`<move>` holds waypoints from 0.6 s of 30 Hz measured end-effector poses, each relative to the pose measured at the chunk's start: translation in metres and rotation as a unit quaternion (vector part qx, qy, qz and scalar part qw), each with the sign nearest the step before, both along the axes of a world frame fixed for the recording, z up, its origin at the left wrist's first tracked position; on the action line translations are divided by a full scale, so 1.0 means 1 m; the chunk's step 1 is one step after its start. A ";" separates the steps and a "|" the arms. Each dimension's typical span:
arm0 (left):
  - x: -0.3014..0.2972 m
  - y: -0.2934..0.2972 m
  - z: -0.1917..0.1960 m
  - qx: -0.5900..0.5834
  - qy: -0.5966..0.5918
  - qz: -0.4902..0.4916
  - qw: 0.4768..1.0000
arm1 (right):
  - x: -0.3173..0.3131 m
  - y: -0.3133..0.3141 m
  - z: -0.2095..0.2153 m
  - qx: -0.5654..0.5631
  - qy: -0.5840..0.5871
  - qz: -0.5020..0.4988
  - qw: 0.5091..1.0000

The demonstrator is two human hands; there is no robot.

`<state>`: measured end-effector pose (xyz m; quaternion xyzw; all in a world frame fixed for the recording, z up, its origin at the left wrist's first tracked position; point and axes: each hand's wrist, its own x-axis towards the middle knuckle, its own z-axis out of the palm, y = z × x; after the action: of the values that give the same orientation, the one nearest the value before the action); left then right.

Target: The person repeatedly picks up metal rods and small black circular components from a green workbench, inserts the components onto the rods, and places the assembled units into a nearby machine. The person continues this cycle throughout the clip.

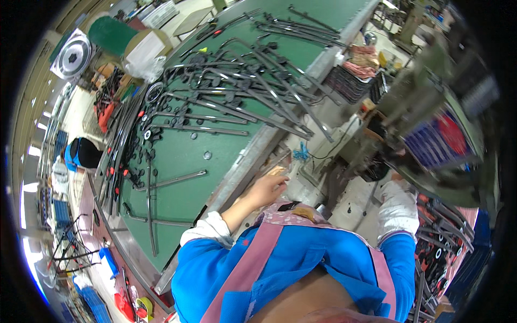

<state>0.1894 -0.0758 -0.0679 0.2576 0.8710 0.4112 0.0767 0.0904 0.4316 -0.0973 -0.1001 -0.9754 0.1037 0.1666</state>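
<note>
My left hand hovers just past the metal edge of the green-topped table, above my pink apron. Its fingers are stretched out and slightly apart, with nothing seen in them. My right hand reaches to the lower part of a grey-green machine. Only a bit of it shows beyond the white sleeve cover; its fingers are hidden and blurred. A thin dark rod slants beside that hand, and I cannot tell whether it is held. Many shiny bent metal tubes with black fittings lie piled on the table.
A stack of black trays with pink cloths stands right of the table. Blue ties lie by the machine's base. More dark tubes and red parts fill the lower right. Another person is at the far left.
</note>
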 end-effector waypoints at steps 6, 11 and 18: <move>-0.034 -0.123 -0.016 -0.059 0.002 0.144 0.988 | -0.070 -0.011 -0.010 0.101 -0.176 -0.104 0.974; -0.069 -0.163 -0.013 -0.100 0.003 0.153 0.983 | -0.066 -0.046 0.022 0.044 -0.157 -0.123 0.979; -0.137 -0.169 -0.026 -0.153 0.089 0.123 0.976 | -0.066 -0.053 0.016 0.026 -0.110 -0.094 0.989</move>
<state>0.0524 -0.2448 -0.0941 0.1690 0.9521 0.2545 -0.0138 0.0246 0.3782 -0.0811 -0.1973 -0.9766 0.0505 0.0695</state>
